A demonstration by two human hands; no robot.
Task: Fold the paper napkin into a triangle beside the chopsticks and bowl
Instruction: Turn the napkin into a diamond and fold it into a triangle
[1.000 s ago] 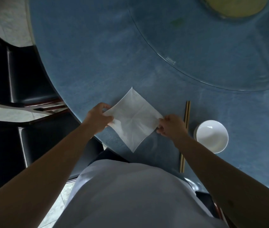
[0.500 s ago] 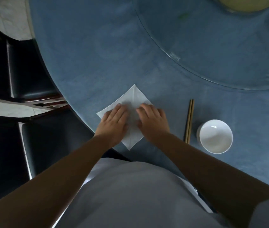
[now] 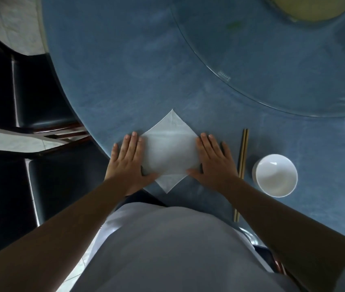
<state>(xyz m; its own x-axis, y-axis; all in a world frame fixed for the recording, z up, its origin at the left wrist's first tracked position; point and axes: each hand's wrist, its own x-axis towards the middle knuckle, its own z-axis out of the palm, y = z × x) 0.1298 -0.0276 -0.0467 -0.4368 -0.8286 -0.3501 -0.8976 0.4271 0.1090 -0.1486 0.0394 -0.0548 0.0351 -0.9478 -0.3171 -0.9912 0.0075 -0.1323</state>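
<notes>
Pressing flat, the left hand (image 3: 128, 163) and right hand (image 3: 214, 161), fingers spread, pin the napkin's (image 3: 170, 152) side corners near the table's (image 3: 125, 70) near edge, apparently smoothing it for folding, beside chopsticks (image 3: 243, 152) and bowl (image 3: 275, 175).

head-worn view, steeply down, close over table (image 3: 125, 60)

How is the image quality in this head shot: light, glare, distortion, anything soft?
Head view: dim and bluish; the forearms read dark. Wide-angle bending curves the table edge and the glass turntable. A small glare spot sits in the bowl. The napkin looks slightly soft, its creases faint, between the left hand and right hand. The chopsticks stay sharp enough.
</notes>
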